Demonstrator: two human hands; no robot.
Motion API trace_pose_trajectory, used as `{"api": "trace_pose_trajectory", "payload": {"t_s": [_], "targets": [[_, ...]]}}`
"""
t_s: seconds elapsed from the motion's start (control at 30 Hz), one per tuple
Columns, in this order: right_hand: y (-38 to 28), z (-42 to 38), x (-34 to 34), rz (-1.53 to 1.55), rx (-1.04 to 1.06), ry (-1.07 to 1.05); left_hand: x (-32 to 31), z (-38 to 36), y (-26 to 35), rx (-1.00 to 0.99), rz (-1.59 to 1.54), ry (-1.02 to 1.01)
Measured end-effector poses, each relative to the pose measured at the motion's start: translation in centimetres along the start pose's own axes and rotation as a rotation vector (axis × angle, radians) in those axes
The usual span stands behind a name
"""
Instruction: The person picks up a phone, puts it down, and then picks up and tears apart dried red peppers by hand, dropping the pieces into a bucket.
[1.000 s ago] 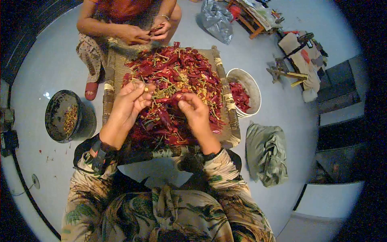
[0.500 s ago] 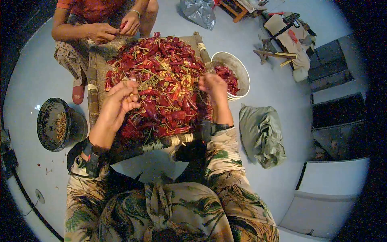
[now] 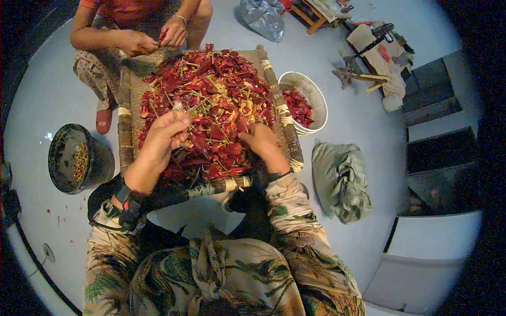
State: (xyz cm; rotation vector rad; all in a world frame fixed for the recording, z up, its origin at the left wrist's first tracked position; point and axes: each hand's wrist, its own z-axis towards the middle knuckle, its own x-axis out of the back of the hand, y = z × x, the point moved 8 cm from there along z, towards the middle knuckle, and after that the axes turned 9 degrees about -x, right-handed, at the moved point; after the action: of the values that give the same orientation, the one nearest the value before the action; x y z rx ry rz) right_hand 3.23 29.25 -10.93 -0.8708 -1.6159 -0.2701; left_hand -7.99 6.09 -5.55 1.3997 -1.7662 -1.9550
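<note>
A heap of dried red chili peppers (image 3: pixel 211 100), mixed with pale stems and yellow seeds, covers a woven tray with a wooden frame (image 3: pixel 124 95). Over its left part is my left hand (image 3: pixel 161 139), closed with thumb and forefinger pinched; what they hold is too small to name. My right hand (image 3: pixel 262 143) reaches down to the right side of the heap, its fingers closed on a dried red chili pepper (image 3: pixel 242 125). Part of that pepper is hidden by the fingers.
Across the tray sits another person, whose hands (image 3: pixel 153 41) hold a red piece. A white bucket (image 3: pixel 321 100) with red peppers stands right; a black bucket (image 3: pixel 100 163) with brownish bits stands left. A grey-green sack (image 3: pixel 342 179) and a grey plastic bag (image 3: pixel 262 20) lie on the floor.
My right hand has come from the tray's right edge, near the white bucket, down and left into the heap, and closed on a pepper. My left hand has shifted slightly right.
</note>
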Motion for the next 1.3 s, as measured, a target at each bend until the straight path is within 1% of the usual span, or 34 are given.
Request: {"api": "trace_pose_trajectory", "payload": {"t_s": [0.07,0.17,0.2,0.3,0.33,0.43,0.47,0.57,0.6,0.7,0.77,0.8,0.83,0.9,0.93,1.0,1.03,1.07,1.1,1.13,1.17,1.2,1.23,1.3], "targets": [[-0.7,0.2,0.4,0.347,0.076,-0.103,0.1,-0.1,-0.1,-0.001,0.022,0.008],[-1.9,0.2,0.0,0.960,-0.008,-0.282,-0.1,0.3,-0.7,-0.001,0.053,-0.034],[-3.2,-1.0,1.1,1.109,-0.071,-0.313,-0.4,0.4,-1.0,0.009,0.079,-0.041],[-3.7,-1.0,0.8,1.270,-0.079,-0.360,-1.3,0.5,-1.3,0.019,0.106,-0.045],[-3.8,-1.0,0.4,1.291,-0.112,-0.381,-1.7,0.5,-1.4,0.019,0.106,-0.044],[-5.1,-1.8,0.5,1.440,-0.072,-0.505,-2.3,1.0,-1.4,-0.102,0.186,-0.038],[-5.5,-2.1,0.6,1.474,-0.087,-0.524,-2.3,1.0,-1.5,-0.098,0.214,-0.025],[-6.6,-3.1,0.2,1.592,-0.115,-0.599,-2.4,1.4,-1.7,-0.316,0.359,-0.059],[-6.9,-3.2,-0.2,1.642,-0.111,-0.637,-3.5,0.8,-0.6,-0.291,0.391,-0.098],[-8.3,-3.9,-1.1,1.774,-0.107,-0.759,-3.6,0.5,-0.4,-0.323,0.298,-0.037],[-9.1,-4.4,-1.6,1.829,-0.119,-0.843,-3.2,0.7,0.2,-0.433,0.483,-0.008],[-9.3,-4.6,-1.8,1.777,-0.129,-0.855,-3.0,0.6,0.7,-0.484,0.563,-0.001],[-9.1,-4.8,-2.0,1.599,-0.142,-0.820,-2.7,0.6,1.1,-0.536,0.644,0.007],[-8.5,-5.1,-1.7,1.245,-0.159,-0.742,-1.7,0.9,1.1,-0.486,0.702,0.028],[-8.5,-4.7,-1.0,1.037,-0.090,-0.635,-1.3,1.0,1.1,-0.462,0.732,0.039],[-7.5,-4.2,1.8,0.478,0.072,-0.122,-1.3,0.7,1.3,-0.465,0.460,0.052],[-8.1,-4.6,4.2,0.197,0.153,0.157,-1.3,0.7,2.0,-0.510,0.510,0.070],[-8.2,-5.3,5.6,0.330,0.155,0.202,-1.4,0.6,2.6,-0.555,0.561,0.090],[-8.6,-6.0,6.8,0.387,0.273,0.329,-1.1,0.6,3.0,-0.638,0.700,0.083],[-9.0,-6.1,7.1,0.459,0.309,0.296,-1.4,0.6,3.1,-0.615,0.719,0.080],[-10.3,-6.9,7.8,0.436,0.471,0.346,-2.1,0.0,4.1,-0.706,0.920,0.083],[-11.3,-7.4,7.9,0.365,0.538,0.334,-2.6,-0.2,4.0,-0.689,0.864,0.034],[-11.8,-8.0,7.6,0.413,0.597,0.316,-3.5,-0.7,4.5,-0.731,0.867,0.000],[-12.1,-7.8,5.8,0.530,0.606,0.161,-4.1,-0.9,4.4,-0.684,0.849,-0.043]]}}
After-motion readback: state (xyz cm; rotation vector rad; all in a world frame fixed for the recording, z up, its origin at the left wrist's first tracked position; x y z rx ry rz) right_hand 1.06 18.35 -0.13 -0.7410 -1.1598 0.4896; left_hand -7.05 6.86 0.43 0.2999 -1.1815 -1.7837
